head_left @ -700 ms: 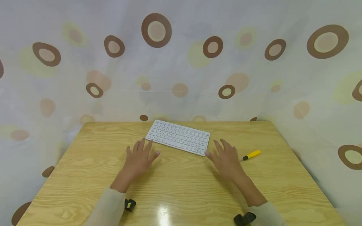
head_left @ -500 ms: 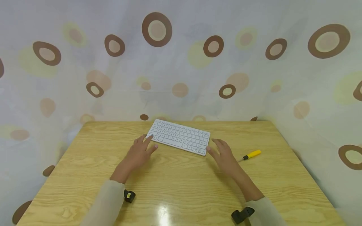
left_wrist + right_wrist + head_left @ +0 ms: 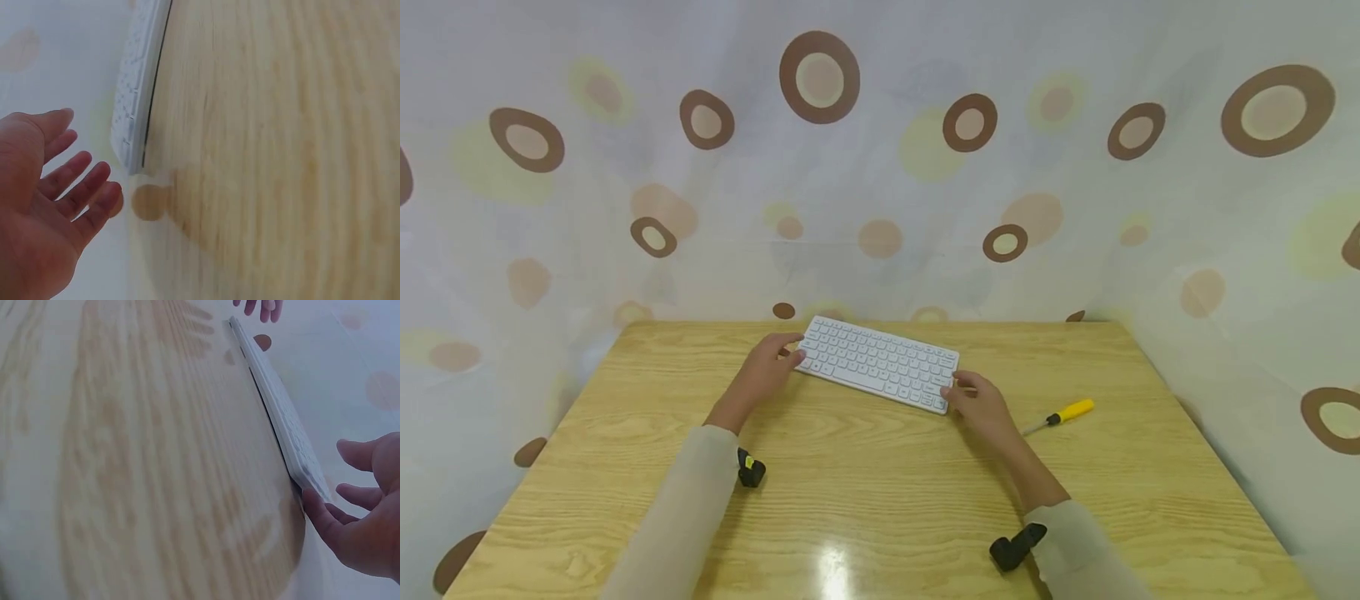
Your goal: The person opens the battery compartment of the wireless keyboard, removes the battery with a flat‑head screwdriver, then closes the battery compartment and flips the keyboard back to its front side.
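Note:
A white keyboard [image 3: 876,364] lies at an angle on the wooden table, its left end farther back. My left hand [image 3: 765,367] is at its left end, thumb and forefinger near the edge. In the left wrist view the fingers [image 3: 87,184] are spread and loosely bent, with a gap to the keyboard [image 3: 134,94]. At the right end is my right hand [image 3: 987,410]. The right wrist view has its thumb [image 3: 357,455] raised apart, while a lower finger [image 3: 319,512] reaches the keyboard's near corner, perhaps touching it. Neither hand pinches the keyboard.
A screwdriver [image 3: 1070,411] with a yellow handle lies right of my right hand, its shaft pointing toward that wrist. Patterned cloth [image 3: 880,167] rises behind and beside the wooden table [image 3: 880,483]. A black camera sits on each wrist.
Both hands have moved in toward the keyboard's ends, the left one forward and the right one inward. Their fingers are less spread. The keyboard stays about where it was.

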{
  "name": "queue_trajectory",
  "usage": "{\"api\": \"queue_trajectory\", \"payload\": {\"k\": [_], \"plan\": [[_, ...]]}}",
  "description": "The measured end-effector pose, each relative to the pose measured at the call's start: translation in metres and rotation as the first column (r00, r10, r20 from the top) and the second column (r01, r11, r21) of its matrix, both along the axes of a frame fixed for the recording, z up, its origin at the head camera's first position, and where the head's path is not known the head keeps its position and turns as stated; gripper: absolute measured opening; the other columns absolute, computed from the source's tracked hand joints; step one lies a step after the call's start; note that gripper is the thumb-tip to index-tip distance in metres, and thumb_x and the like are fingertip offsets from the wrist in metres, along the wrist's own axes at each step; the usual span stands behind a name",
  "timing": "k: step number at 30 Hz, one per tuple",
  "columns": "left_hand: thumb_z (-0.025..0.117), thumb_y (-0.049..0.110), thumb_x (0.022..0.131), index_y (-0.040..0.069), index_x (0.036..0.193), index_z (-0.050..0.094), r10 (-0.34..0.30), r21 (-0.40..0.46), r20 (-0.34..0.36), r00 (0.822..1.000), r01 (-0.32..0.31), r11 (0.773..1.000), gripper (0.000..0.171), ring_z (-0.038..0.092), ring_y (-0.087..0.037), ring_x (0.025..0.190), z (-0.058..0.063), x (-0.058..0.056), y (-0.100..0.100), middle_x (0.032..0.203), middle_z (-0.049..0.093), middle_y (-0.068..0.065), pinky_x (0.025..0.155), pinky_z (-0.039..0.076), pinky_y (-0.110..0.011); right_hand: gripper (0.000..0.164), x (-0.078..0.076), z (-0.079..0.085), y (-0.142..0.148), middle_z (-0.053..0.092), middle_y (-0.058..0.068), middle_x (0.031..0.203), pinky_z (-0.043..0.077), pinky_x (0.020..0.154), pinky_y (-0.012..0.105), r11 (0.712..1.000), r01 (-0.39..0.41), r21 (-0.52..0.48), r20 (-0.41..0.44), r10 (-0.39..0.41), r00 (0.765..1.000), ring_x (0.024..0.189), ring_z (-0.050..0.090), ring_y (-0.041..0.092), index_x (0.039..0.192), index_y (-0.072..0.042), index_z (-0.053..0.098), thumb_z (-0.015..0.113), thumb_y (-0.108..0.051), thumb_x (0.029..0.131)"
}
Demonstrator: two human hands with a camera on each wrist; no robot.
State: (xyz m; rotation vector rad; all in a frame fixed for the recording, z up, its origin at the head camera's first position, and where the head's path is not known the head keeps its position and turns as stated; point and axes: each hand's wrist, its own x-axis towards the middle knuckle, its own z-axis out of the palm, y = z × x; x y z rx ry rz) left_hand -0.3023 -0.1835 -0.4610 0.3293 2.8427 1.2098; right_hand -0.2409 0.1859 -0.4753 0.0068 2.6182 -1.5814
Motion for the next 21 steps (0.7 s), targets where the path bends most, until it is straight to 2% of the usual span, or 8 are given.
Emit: {"api": "queue_trajectory", "payload": {"k": [7,12,16,21], "plan": [[0.051,0.02,0.106,0.004,0.149,0.047,-0.005,0.021,0.066,0.998,0.004,1.0,0.046,0.052,-0.038,0.129,-0.007,-0.019,-0.003,0.15,0.047,-0.021,0.106,0.043,-0.052,0.051,-0.007,-0.009,-0.007,0.056,0.022,0.137,0.054,0.093,0.039,0.998,0.058,0.005,0.0,-0.058,0.998,0.121,0.059,0.034,0.143,0.002,0.05,0.064,-0.02,0.098],[0.052,0.019,0.105,0.003,0.148,0.047,-0.004,0.019,0.06,0.998,0.003,1.0,0.046,0.054,-0.038,0.126,-0.012,-0.028,-0.005,0.147,0.05,-0.022,0.106,0.042,-0.052,0.049,-0.009,-0.01,-0.008,0.06,0.022,0.128,0.053,0.082,0.029,0.997,0.08,0.013,-0.015,-0.08,0.997,0.112,0.061,0.031,0.139,0.003,0.053,0.067,-0.015,0.096],[0.054,0.02,0.104,0.005,0.144,0.052,-0.006,0.027,0.056,0.998,0.005,1.0,0.043,0.055,-0.036,0.127,-0.017,-0.036,-0.008,0.143,0.054,-0.019,0.109,0.041,-0.052,0.047,-0.011,-0.008,-0.011,0.061,0.022,0.125,0.052,0.078,0.026,0.995,0.093,0.022,-0.015,-0.093,0.996,0.107,0.061,0.029,0.138,0.004,0.055,0.068,-0.012,0.095],[0.055,0.022,0.104,0.005,0.137,0.058,-0.002,0.035,0.081,0.997,-0.001,0.999,0.038,0.052,-0.033,0.131,-0.017,-0.04,-0.005,0.141,0.057,-0.015,0.112,0.038,-0.051,0.046,-0.011,-0.009,-0.012,0.059,0.022,0.124,0.054,0.077,0.026,0.994,0.108,0.008,-0.011,-0.108,0.994,0.105,0.062,0.028,0.137,0.004,0.055,0.067,-0.009,0.095]]}}
